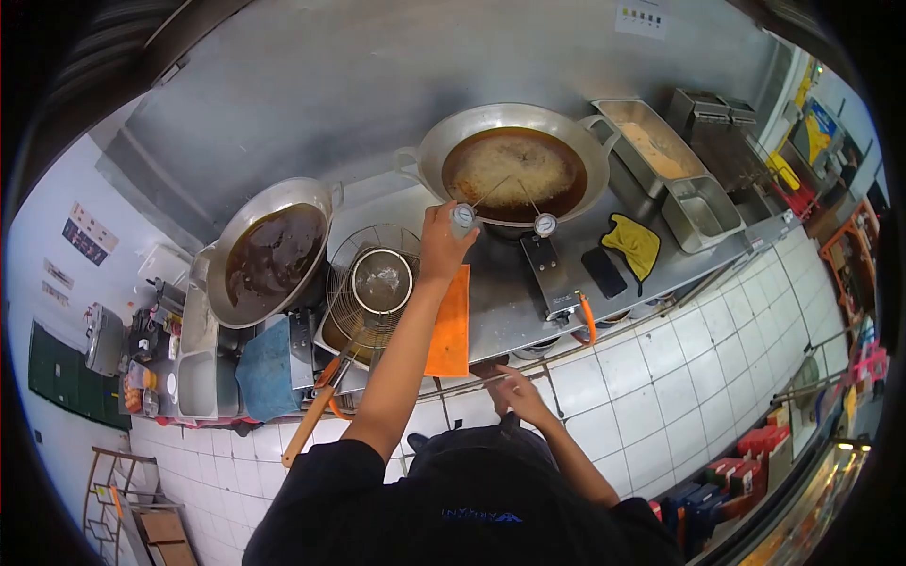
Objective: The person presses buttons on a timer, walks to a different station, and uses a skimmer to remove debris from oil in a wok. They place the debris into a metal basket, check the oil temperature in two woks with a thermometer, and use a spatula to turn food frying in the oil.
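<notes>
My left hand is closed on a dial thermometer at the near rim of a large wok of foaming brown oil. Its thin probe reaches over the oil. A second dial thermometer stands at the same rim, just right of the first, with its probe also slanting into the oil. Low in front of my body, below the counter edge, my right hand hangs with fingers loosely bent and partly apart. I see nothing held in it.
Left stands another wok of dark oil. Between them lie a wire skimmer and a round strainer. An orange cloth, black phone, yellow cloth and metal trays are on the counter.
</notes>
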Tool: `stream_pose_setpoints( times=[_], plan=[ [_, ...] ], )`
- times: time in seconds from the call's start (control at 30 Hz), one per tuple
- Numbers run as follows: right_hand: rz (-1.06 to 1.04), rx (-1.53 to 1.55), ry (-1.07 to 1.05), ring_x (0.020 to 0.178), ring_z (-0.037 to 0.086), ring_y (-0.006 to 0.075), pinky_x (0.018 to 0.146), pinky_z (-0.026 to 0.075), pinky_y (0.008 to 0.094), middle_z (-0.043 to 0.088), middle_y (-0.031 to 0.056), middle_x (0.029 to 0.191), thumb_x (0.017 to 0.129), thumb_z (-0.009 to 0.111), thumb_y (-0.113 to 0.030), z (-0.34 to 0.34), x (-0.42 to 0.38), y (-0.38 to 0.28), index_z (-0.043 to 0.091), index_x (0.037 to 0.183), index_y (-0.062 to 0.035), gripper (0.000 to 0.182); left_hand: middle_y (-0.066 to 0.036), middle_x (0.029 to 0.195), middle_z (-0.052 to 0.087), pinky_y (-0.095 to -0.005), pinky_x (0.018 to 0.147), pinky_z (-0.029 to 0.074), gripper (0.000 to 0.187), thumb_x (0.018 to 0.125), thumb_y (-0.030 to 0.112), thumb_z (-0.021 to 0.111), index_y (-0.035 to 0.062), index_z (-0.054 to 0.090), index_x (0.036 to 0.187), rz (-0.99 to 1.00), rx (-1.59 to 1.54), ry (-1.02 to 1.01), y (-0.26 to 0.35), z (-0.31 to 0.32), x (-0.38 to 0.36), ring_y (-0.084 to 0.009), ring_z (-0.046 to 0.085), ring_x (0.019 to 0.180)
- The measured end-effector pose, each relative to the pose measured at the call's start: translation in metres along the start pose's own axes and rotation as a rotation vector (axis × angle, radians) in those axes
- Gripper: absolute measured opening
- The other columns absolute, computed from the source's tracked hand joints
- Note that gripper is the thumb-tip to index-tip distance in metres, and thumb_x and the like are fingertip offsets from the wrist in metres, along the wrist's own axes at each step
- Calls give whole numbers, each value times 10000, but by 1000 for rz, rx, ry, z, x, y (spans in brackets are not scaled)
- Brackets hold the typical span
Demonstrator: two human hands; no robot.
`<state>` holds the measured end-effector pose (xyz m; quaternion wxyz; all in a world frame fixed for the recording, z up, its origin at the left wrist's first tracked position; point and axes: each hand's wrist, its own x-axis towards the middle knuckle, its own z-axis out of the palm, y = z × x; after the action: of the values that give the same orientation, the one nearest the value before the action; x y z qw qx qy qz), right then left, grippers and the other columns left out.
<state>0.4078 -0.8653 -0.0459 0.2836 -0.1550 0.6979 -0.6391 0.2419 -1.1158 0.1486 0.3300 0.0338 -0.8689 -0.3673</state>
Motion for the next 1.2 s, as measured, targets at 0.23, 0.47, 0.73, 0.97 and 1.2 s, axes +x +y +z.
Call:
stream_pose_setpoints(
  times=[0.23,0.47,0.73,0.97,1.2],
  plan=[
    [376,127,532,602,606,182,535,540,321,629,179,943,904,544,-82,-132,-94,185,482,1355,-103,456,-187,1119,551,-435,929,456,592,680,80,832,29,565,1206,8,97,41,-12,24,9,-381,550,1065],
    [687,378,853,587,613,254,548,559,388,628,191,935,899,517,-122,-178,-176,274,470,1305,-118,409,-177,1022,575,-431,858,487,497,667,76,830,25,597,1103,1,62,65,-24,29,12,-372,587,960],
    [850,497,559,615,651,331,492,556,448,643,223,919,930,526,-125,-138,-193,337,491,1251,-113,323,-129,1007,579,-346,764,529,455,691,88,821,28,614,1092,-81,17,161,6,-15,-9,-259,607,887],
    [870,316,348,649,653,298,542,560,441,665,186,958,947,493,-190,-129,-174,352,516,1254,-123,315,-93,1029,586,-283,722,551,504,686,92,857,20,623,1127,-87,21,295,16,-102,-40,-186,609,887],
    [917,187,368,668,644,269,554,557,393,662,173,963,938,452,-192,-112,-139,308,519,1289,-117,365,-100,1072,628,-274,744,552,518,701,95,857,2,617,1151,-207,20,456,-6,-219,-84,-159,616,934]
  ],
)
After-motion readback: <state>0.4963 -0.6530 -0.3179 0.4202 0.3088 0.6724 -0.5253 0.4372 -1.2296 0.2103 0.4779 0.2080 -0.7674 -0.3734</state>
